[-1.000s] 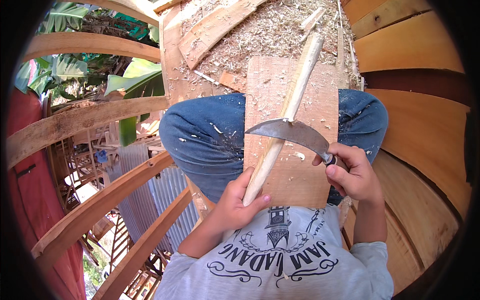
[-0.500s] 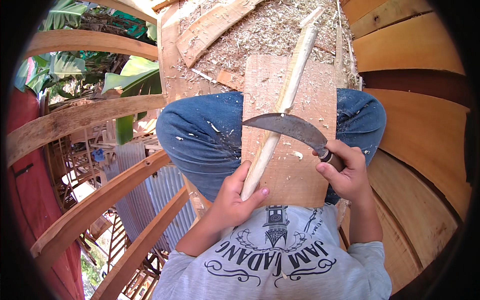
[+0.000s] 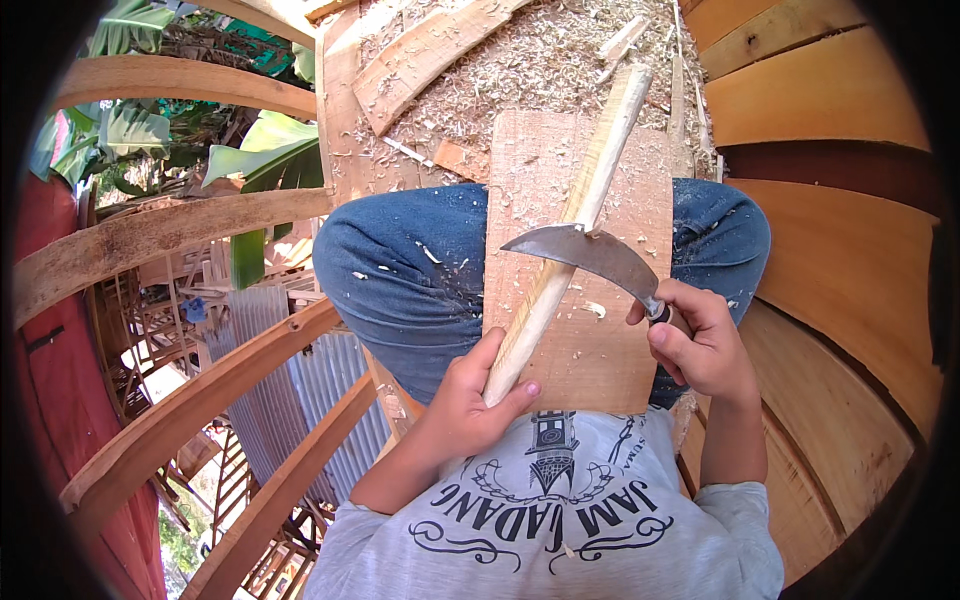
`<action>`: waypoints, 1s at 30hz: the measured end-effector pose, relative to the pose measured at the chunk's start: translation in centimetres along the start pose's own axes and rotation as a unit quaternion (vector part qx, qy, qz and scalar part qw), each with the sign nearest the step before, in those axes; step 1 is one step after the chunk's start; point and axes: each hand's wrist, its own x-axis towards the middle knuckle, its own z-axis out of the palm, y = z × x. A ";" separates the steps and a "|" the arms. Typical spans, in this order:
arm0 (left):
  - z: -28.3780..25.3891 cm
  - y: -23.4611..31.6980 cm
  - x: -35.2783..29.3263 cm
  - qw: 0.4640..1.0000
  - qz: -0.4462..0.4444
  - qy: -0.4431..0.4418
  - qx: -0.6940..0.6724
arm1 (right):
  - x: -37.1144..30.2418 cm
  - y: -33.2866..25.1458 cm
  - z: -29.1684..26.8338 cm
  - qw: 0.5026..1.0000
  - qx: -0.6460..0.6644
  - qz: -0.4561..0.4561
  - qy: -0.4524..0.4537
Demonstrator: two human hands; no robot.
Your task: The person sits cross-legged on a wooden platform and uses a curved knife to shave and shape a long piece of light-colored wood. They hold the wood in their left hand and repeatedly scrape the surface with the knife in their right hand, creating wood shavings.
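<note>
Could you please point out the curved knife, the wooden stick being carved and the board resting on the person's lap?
curved knife [image 3: 590, 252]: head view, middle of the metal blade.
wooden stick [image 3: 600, 160]: head view, upper shaft beyond the blade.
board [image 3: 610, 350]: head view, bare face below the blade.

This is an open-air woodworking yard, likely a boat-builder's. Curved timber ribs [image 3: 190, 225] arch on the left, bent planking [image 3: 830, 100] rises on the right, and wood shavings [image 3: 540, 70] litter the floor. Banana leaves [image 3: 260, 160] and corrugated metal sheets [image 3: 300, 390] show beyond the frame.
</note>
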 end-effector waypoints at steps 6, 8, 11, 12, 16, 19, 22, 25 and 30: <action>-0.3 0.1 0.4 1.000 0.013 -0.003 0.027 | 0.3 0.8 0.9 0.958 -0.215 -0.144 0.126; -0.1 0.2 0.4 1.000 -0.002 0.007 0.019 | 0.3 0.7 1.4 0.944 -0.239 -0.169 0.152; 0.0 0.0 0.4 1.000 -0.002 0.004 0.020 | 0.2 0.9 1.7 0.950 -0.234 -0.159 0.132; 0.0 -0.1 0.4 1.000 0.001 -0.001 0.022 | 0.1 0.6 1.8 0.966 -0.198 -0.139 0.088; 0.2 -0.4 0.4 1.000 0.018 -0.008 0.010 | -0.1 0.0 1.2 0.983 -0.160 -0.051 -0.079; 0.2 -0.3 0.2 1.000 0.012 -0.002 0.010 | 0.0 0.0 -0.1 0.996 0.068 0.037 0.053; 0.0 -0.4 0.3 0.999 0.012 -0.016 0.034 | -0.1 0.2 0.3 0.998 0.027 0.018 0.055; 0.1 -0.5 0.0 1.000 -0.008 -0.010 0.015 | -0.3 -0.2 0.6 0.999 0.026 0.032 0.031; 0.0 -0.3 0.1 1.000 -0.013 -0.017 0.005 | 0.1 1.3 0.6 0.970 -0.178 -0.113 0.122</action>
